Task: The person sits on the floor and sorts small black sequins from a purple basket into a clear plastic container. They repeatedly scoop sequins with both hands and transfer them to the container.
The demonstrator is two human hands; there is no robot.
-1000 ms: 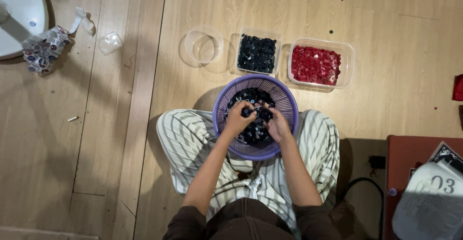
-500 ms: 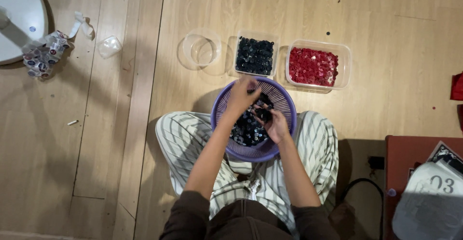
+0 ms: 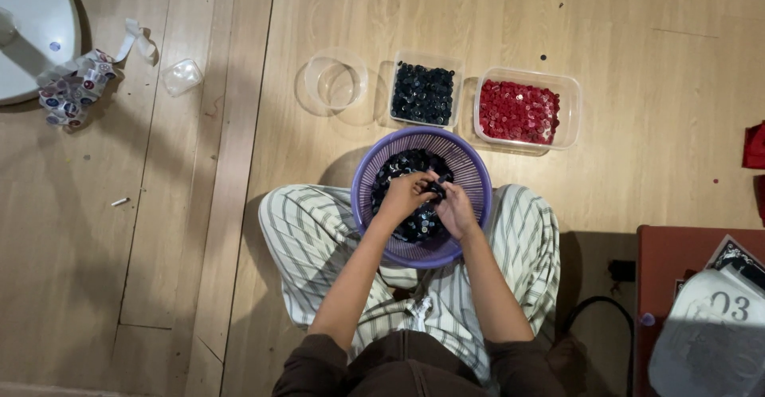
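Observation:
A purple slotted basket (image 3: 470,175) rests between my crossed legs and holds a heap of small dark round pieces (image 3: 402,163). My left hand (image 3: 406,194) and my right hand (image 3: 454,208) are both inside it, close together, fingers bent into the dark pieces. A dark piece shows between the two hands' fingertips; which hand grips it I cannot tell. Just beyond the basket on the wooden floor stand a clear tub of dark pieces (image 3: 423,92), a clear tub of red pieces (image 3: 519,111) and a round clear container (image 3: 335,81) with nothing visible in it.
A white round base (image 3: 28,30) sits at the far left with a crumpled patterned wrapper (image 3: 72,90) and a small clear cup (image 3: 182,76) beside it. A reddish-brown box (image 3: 677,285) with a white bag (image 3: 709,329) stands at the right. A black cable (image 3: 590,317) lies near my right knee.
My left hand had reached toward the far rim of the basket half a second ago; it has come back to the middle beside my right hand.

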